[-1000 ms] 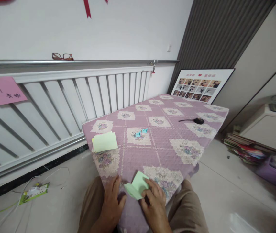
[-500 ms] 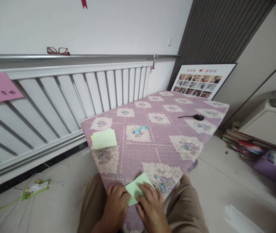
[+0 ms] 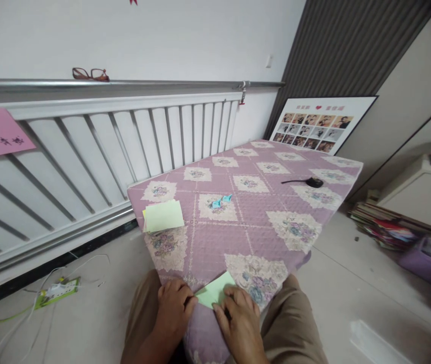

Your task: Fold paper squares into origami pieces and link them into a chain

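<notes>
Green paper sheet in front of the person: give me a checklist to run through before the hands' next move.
1. Left hand at the green paper sheet's left corner: ok.
2. Right hand on the sheet's right side: ok.
3. Sheet over the floral tablecloth: ok.
4. Pale paper stack apart from both hands: ok.
5. Small blue papers apart from the sheet: ok.
6. Sheet's edges lined up: cannot tell, fingers hide part.
</notes>
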`<state>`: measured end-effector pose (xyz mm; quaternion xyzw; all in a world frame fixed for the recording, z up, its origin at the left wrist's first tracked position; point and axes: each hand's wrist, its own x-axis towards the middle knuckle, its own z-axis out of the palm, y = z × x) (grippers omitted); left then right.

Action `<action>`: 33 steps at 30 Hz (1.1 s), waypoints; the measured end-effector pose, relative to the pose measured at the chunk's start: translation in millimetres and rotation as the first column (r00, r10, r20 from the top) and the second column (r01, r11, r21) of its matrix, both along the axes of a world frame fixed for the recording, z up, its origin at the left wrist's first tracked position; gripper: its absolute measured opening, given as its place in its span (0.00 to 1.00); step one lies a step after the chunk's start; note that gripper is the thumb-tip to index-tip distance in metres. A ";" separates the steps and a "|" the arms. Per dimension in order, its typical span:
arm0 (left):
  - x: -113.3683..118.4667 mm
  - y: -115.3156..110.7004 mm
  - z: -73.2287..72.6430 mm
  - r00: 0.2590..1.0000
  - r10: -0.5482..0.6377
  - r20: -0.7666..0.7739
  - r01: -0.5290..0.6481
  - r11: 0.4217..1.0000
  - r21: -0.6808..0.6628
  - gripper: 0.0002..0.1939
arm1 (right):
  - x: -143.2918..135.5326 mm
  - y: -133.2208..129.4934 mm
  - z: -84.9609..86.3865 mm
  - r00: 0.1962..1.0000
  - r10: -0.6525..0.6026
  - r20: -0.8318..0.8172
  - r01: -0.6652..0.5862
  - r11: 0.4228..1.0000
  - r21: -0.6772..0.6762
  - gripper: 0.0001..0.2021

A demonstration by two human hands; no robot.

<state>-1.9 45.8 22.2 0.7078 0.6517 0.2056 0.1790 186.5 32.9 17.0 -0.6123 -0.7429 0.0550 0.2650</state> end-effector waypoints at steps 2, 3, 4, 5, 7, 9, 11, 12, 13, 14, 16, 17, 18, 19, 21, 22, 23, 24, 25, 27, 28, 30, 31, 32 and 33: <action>2.0 1.4 2.3 1.000 0.020 -0.016 -0.020 1.000 -0.008 0.08 | -1.0 1.4 0.8 1.000 -0.016 -0.006 0.016 1.000 -0.012 0.04; 3.0 2.0 3.5 0.999 0.025 -0.023 -0.025 1.000 -0.013 0.08 | -1.5 2.0 1.2 1.000 -0.023 -0.011 0.023 1.000 -0.018 0.04; 3.8 2.6 4.8 0.999 0.029 -0.030 -0.029 0.999 -0.015 0.08 | -2.0 2.5 1.7 1.000 -0.026 -0.016 0.026 0.999 -0.022 0.04; 4.6 3.3 6.1 0.999 0.032 -0.036 -0.032 0.999 -0.016 0.08 | -2.4 3.1 2.1 0.999 -0.030 -0.023 0.029 0.999 -0.023 0.04; 6.0 4.8 8.3 0.998 0.038 -0.049 -0.039 0.999 -0.023 0.09 | -3.1 4.3 2.8 0.999 -0.036 -0.034 0.035 0.999 -0.023 0.04; 7.1 6.8 10.0 0.997 0.047 -0.064 -0.049 0.998 -0.038 0.09 | -3.9 5.4 3.5 0.998 -0.048 -0.036 0.047 0.999 -0.022 0.05; 7.8 8.9 11.0 0.995 0.050 -0.083 -0.055 0.997 -0.062 0.09 | -4.6 6.5 4.1 0.998 -0.060 -0.024 0.060 0.998 -0.025 0.05; 8.0 9.8 11.3 0.994 0.050 -0.095 -0.057 0.996 -0.071 0.09 | -4.9 7.0 4.4 0.998 -0.064 -0.015 0.063 0.998 -0.030 0.06; 8.0 10.7 11.5 0.993 0.049 -0.107 -0.057 0.995 -0.079 0.08 | -5.2 7.4 4.7 0.998 -0.067 -0.007 0.067 0.997 -0.036 0.06; 8.0 11.6 11.7 0.992 0.047 -0.117 -0.057 0.995 -0.085 0.08 | -5.4 7.8 5.0 0.998 -0.069 0.001 0.069 0.997 -0.042 0.06; 7.7 13.1 12.2 0.990 0.048 -0.129 -0.061 0.993 -0.097 0.08 | -5.9 8.3 5.6 0.997 -0.073 0.018 0.074 0.996 -0.054 0.06; 7.5 13.9 12.6 0.990 0.048 -0.132 -0.062 0.992 -0.108 0.09 | -6.1 8.6 5.8 0.997 -0.077 0.026 0.078 0.995 -0.058 0.06; 7.3 14.7 12.9 0.990 0.047 -0.133 -0.064 0.990 -0.122 0.09 | -6.3 8.8 6.0 0.996 -0.081 0.034 0.083 0.995 -0.061 0.06; 7.2 15.5 13.3 0.990 0.045 -0.132 -0.063 0.989 -0.137 0.09 | -6.5 9.0 6.1 0.996 -0.084 0.040 0.086 0.994 -0.065 0.06; 7.0 17.1 14.3 0.990 0.041 -0.132 -0.062 0.985 -0.159 0.08 | -6.8 9.5 6.4 0.995 -0.088 0.047 0.091 0.993 -0.071 0.07; 6.9 17.8 14.7 0.990 0.038 -0.132 -0.060 0.985 -0.163 0.08 | -6.8 9.7 6.5 0.995 -0.088 0.049 0.092 0.993 -0.072 0.08; 6.7 18.3 15.3 0.991 0.036 -0.132 -0.058 0.985 -0.163 0.08 | -6.8 9.8 6.6 0.995 -0.088 0.049 0.092 0.993 -0.073 0.08; 6.4 18.6 15.8 0.991 0.035 -0.133 -0.057 0.985 -0.164 0.07 | -6.7 9.8 6.7 0.995 -0.088 0.049 0.091 0.993 -0.074 0.08; 5.9 18.7 16.2 0.991 0.036 -0.131 -0.057 0.985 -0.165 0.07 | -6.5 9.8 6.7 0.995 -0.086 0.047 0.089 0.993 -0.074 0.09; 4.8 18.3 16.5 0.992 0.033 -0.120 -0.053 0.985 -0.164 0.06 | -5.8 9.4 6.1 0.996 -0.084 0.041 0.087 0.993 -0.076 0.08; 4.3 17.7 16.1 0.993 0.030 -0.115 -0.049 0.986 -0.161 0.05 | -5.4 9.2 5.6 0.996 -0.083 0.039 0.086 0.993 -0.076 0.07; 3.8 16.1 13.8 0.993 0.007 -0.118 -0.022 0.991 -0.129 0.04 | -4.6 8.8 3.9 0.996 -0.080 0.039 0.083 0.994 -0.067 0.06; 4.2 15.1 11.9 0.991 -0.024 -0.129 0.011 0.995 -0.101 0.05 | -4.3 8.6 3.1 0.996 -0.077 0.041 0.080 0.995 -0.059 0.06; 4.9 14.2 9.5 0.987 -0.071 -0.146 0.062 0.996 -0.067 0.07 | -4.2 8.5 2.3 0.996 -0.075 0.044 0.077 0.996 -0.051 0.06; 6.1 13.4 7.0 0.977 -0.130 -0.167 0.127 0.991 -0.032 0.07 | -4.2 8.4 1.7 0.996 -0.072 0.046 0.074 0.996 -0.042 0.06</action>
